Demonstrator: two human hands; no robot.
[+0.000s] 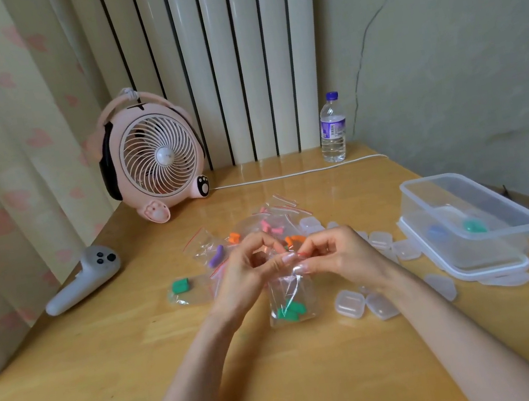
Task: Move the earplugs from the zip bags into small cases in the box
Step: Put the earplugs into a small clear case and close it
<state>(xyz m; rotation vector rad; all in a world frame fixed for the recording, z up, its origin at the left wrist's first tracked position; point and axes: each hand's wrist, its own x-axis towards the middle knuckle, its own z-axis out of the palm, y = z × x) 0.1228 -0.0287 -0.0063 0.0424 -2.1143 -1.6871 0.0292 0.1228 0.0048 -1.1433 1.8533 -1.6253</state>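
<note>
Earplugs: green earplugs [290, 312] lie at the bottom of a clear zip bag [300, 290], held upright low over the tabletop [111, 380], straight in front of the person.
Hands: the left hand [250, 272] and right hand [336, 255] each pinch one side of the bag's top edge, probably to pull the seal apart.
Other bags: more zip bags [206, 249] lie just behind the hands, with pink, orange, purple and green earplugs inside.
Cases: small clear cases [350, 303] lie just right of the held bag, within easy reach; more trail toward the box.
Box: a clear box [484, 200] stands at the right, on what looks like its lid.
Hard to tell: fingers hide the seal, so it may be open or closed. Blue and green shapes in the box are blurred.
</note>
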